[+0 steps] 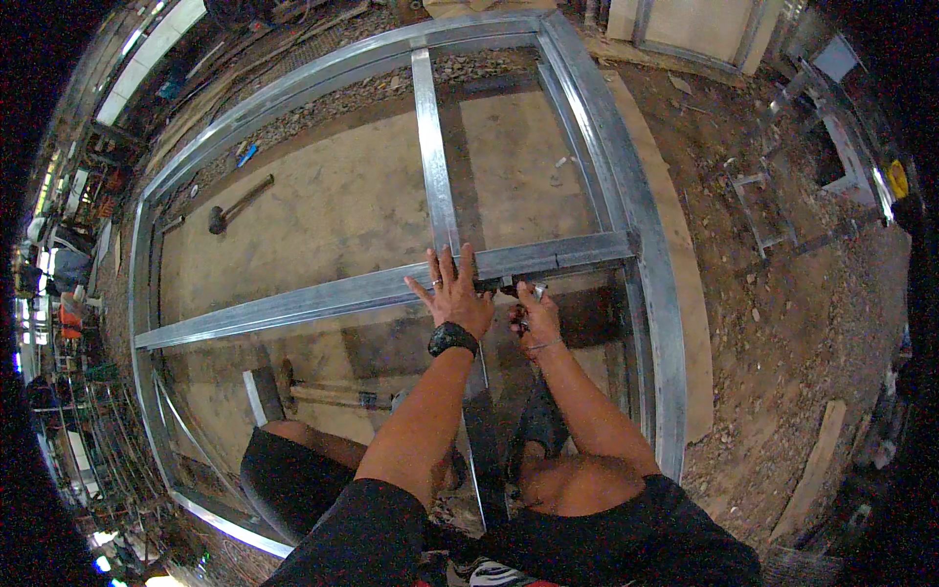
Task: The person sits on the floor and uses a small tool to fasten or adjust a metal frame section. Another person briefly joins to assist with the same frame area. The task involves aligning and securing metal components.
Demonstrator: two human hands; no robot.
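My left hand (461, 298) lies spread on the long crossbar (333, 299) of a silvery metal frame (668, 333), where a shorter bar (431, 147) meets it from the far side. A black watch (453, 338) is on that wrist. Just right of it and below the crossbar, my right hand (537, 323) is closed around a small tool with dark and silvery parts. Most of this tool is hidden by the fingers, so I cannot make out its kind. It is close to the crossbar's near edge; whether it touches is unclear.
Inside the frame, a mallet (241, 204) lies on a brown board (342, 186), with a blue object (246, 156) beyond it. A short metal piece (262, 395) and a wooden-handled tool (328, 394) lie near my left leg. Right of the frame, a wood strip (814, 470) rests on dirt.
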